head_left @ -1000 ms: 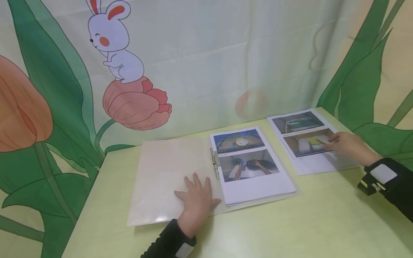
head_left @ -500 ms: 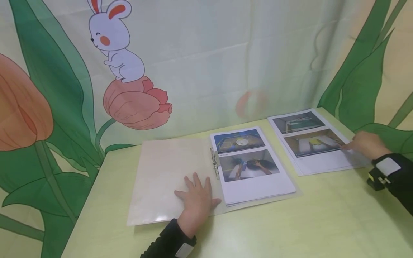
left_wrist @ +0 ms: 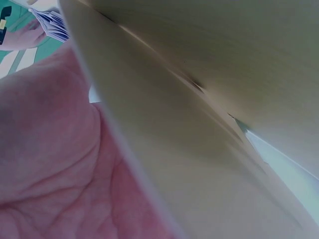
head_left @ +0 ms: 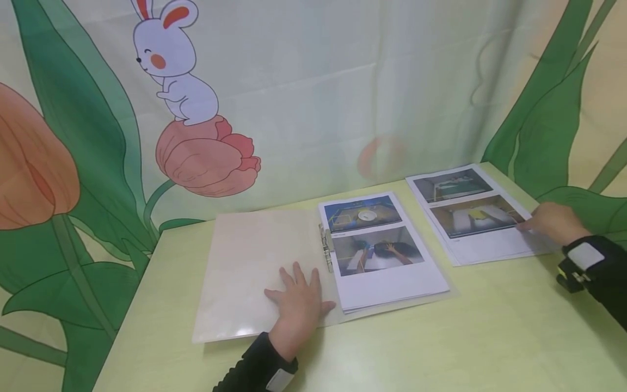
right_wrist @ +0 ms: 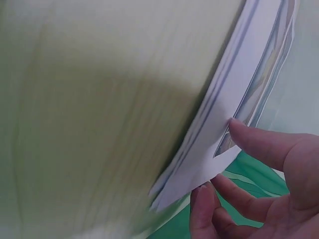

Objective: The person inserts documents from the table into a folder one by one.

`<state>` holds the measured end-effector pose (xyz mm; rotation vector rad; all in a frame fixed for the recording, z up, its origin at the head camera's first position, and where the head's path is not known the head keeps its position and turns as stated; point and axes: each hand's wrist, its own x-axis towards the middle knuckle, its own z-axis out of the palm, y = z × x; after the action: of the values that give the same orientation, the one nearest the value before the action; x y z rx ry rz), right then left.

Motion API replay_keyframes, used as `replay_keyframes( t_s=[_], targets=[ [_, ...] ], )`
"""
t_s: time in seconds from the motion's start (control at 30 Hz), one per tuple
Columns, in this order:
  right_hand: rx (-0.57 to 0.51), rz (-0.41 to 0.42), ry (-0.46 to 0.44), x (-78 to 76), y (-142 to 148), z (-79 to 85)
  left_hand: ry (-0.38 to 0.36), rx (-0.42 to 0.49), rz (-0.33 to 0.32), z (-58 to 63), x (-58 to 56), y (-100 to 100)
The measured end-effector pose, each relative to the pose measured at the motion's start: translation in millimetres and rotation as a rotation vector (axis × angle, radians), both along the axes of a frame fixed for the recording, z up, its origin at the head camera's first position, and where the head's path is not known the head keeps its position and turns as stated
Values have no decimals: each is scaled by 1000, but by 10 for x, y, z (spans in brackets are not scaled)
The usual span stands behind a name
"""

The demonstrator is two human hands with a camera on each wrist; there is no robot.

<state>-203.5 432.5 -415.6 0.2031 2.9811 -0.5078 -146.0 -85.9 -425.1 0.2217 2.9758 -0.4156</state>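
An open pale file folder point(head_left: 254, 261) lies on the table, with a metal ring clip point(head_left: 325, 247) along its spine. Printed sheets point(head_left: 392, 288) with two colour photos rest on the folder's right side. My left hand point(head_left: 299, 305) presses on the folder beside the clip, fingers spread; in the left wrist view its palm point(left_wrist: 55, 154) is next to the cover's edge. To the right lies a second stack of paper point(head_left: 482, 245), also printed with two photos. My right hand point(head_left: 555, 223) pinches its right edge, thumb point(right_wrist: 264, 144) on top and other fingers at the edge.
The light green table point(head_left: 372, 354) carries both stacks, with a strip of bare tabletop between them. A curtain point(head_left: 313, 109) printed with a rabbit and tulips hangs close behind the table. Black bands with small cameras point(head_left: 570, 275) sit on the wrists.
My right hand has moved right, off the lower photo to the right edge of the second stack. My left hand and the folder have stayed in place.
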Motion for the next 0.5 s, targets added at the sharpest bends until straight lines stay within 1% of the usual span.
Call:
replay_keyframes(
  t_s=[0.07,0.2,0.37,0.5],
  targets=[
    [-2,-6,32,17,-19,-4,1,-5,-1,3,2,1],
    [31,-39,78,37,-84,-13,-4,-13,-1,8,5,2],
    [51,-83,93,51,-136,-7,-11,-17,3,6,5,4],
    [48,-86,101,45,-140,-3,-8,-19,3,-2,3,4]
  ],
)
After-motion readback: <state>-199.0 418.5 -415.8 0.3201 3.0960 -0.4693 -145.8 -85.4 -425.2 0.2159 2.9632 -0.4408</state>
